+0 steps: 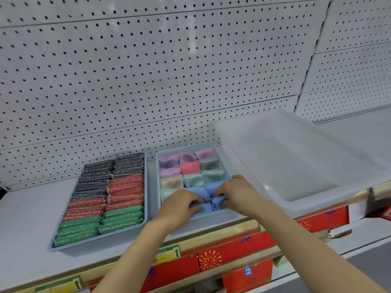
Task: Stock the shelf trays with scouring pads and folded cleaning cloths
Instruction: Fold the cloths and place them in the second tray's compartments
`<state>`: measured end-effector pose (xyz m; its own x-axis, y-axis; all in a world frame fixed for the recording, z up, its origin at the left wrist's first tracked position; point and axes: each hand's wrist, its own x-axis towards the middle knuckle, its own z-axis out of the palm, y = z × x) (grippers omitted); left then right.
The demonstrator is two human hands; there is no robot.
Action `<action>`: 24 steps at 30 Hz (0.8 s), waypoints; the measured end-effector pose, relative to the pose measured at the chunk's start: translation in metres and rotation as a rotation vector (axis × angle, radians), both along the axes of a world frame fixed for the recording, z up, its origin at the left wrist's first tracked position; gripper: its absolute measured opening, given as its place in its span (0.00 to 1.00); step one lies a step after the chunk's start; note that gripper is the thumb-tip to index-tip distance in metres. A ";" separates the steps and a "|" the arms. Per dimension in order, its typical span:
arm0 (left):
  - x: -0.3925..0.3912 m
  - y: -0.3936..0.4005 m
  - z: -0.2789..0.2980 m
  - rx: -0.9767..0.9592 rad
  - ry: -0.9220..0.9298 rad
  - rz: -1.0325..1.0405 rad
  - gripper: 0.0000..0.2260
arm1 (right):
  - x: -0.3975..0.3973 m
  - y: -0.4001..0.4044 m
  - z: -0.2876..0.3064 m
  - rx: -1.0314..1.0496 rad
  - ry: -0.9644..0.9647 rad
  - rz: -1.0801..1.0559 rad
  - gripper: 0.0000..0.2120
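Observation:
Two blue-grey trays stand side by side on the shelf. The left tray (146, 187) is packed with rows of black, red and green scouring pads (124, 191). The right tray (213, 218) holds folded cleaning cloths (190, 167) in pink, lilac, grey, peach, mint and blue. My left hand (182, 203) and my right hand (237, 191) both rest in the front of the right tray, fingers pinched on the blue cloths (206, 192) there. Part of the front row is hidden under my hands.
A large translucent plastic bin (359, 166) sits tilted on the shelf just right of the cloth tray, nothing visible inside. A white pegboard wall (169, 70) rises behind. Red boxes (254, 246) and price-tag strips run below the shelf's front edge.

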<state>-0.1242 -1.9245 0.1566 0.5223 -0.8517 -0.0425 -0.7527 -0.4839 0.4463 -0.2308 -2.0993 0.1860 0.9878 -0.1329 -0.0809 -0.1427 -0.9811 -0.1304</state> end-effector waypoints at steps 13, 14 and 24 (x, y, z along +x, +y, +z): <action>0.001 0.003 -0.009 -0.086 0.082 0.052 0.10 | 0.001 -0.011 -0.015 0.279 -0.045 -0.098 0.09; 0.001 0.003 -0.010 -0.094 0.060 0.054 0.09 | -0.001 -0.009 -0.016 0.279 -0.067 -0.096 0.07; -0.006 0.063 -0.016 -0.240 -0.483 0.372 0.22 | -0.031 0.044 -0.063 -0.032 -0.579 0.017 0.26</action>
<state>-0.1305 -1.8611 0.1407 0.6965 -0.5672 0.4396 -0.6973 -0.6795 0.2282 -0.2617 -2.0551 0.1231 0.8720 -0.1103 0.4770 -0.0413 -0.9874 -0.1528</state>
